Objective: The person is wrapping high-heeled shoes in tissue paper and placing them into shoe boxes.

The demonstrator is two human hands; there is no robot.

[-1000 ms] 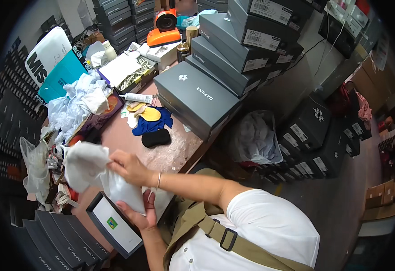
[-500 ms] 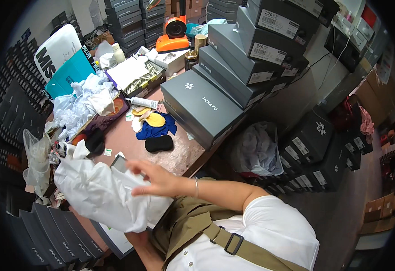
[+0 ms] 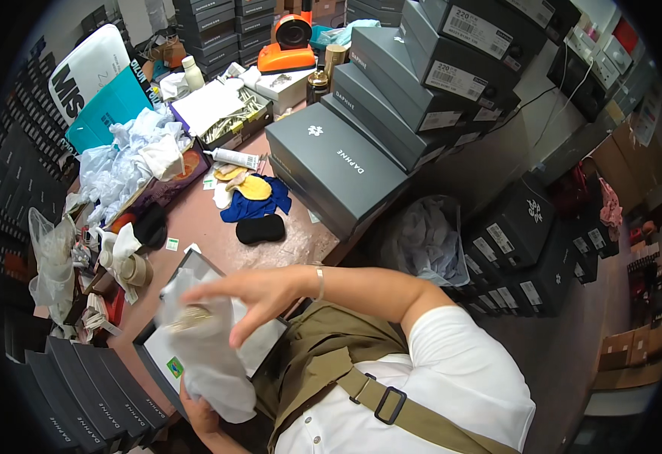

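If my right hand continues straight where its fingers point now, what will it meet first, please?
Probably the white bundle; its upper part appears right at the right hand's blurred fingers. Depth is unclear, so the hand could also pass above it.

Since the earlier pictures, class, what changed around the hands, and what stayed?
The white wrapping, spread wide leftward half a second ago, is now narrower, drawn rightward, showing more of the green label in the open box. The left hand holds the wrapping's lower end. The right hand, pinching it a second ago, has opened above it; contact is unclear. The black pad and blue cloth stayed.
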